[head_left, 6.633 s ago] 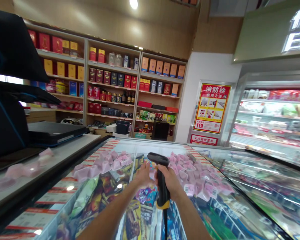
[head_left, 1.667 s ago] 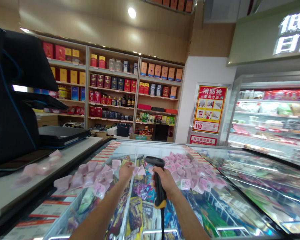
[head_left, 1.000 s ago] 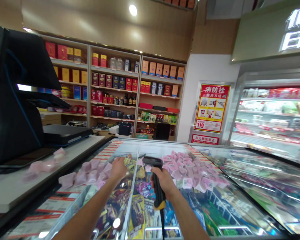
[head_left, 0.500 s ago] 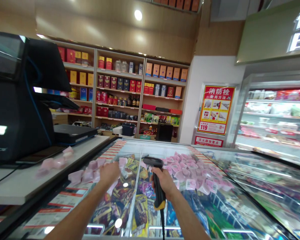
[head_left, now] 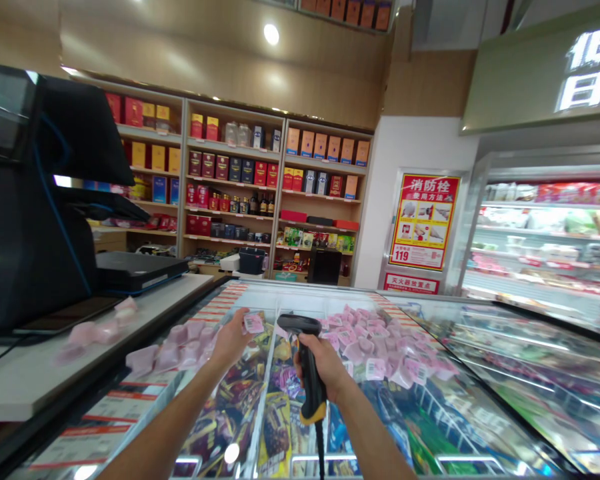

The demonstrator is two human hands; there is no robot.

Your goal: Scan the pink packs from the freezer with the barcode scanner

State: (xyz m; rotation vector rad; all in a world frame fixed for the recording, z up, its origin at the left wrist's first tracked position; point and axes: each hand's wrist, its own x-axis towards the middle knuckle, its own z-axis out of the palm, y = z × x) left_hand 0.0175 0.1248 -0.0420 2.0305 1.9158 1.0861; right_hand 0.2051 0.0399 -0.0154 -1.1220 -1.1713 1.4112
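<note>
My right hand [head_left: 327, 367] is wrapped round the handle of a black and yellow barcode scanner [head_left: 311, 383], its head pointing left and its cord hanging down. My left hand [head_left: 231, 340] pinches a small pink cup-like packet [head_left: 254, 324] with a barcode label, a short way left of the scanner head. To the right, a heap of similar pink packets [head_left: 380, 340] lies on the freezer's glass top, some with barcode labels showing. A smaller group of pink packets [head_left: 180, 343] sits beside my left wrist.
Under the glass of the chest freezer [head_left: 260, 427] are colourful wrapped packages. At left, a black checkout terminal [head_left: 40, 200] stands on a white counter [head_left: 45, 373] with several pink packets [head_left: 97, 331]. Shelves of boxes [head_left: 230, 167] stand behind; a lit fridge [head_left: 545, 233] is at right.
My left hand has moved up and right, bringing the pink packet nearer the scanner head, its label now showing clearly. The right hand keeps its hold; the view has shifted slightly.
</note>
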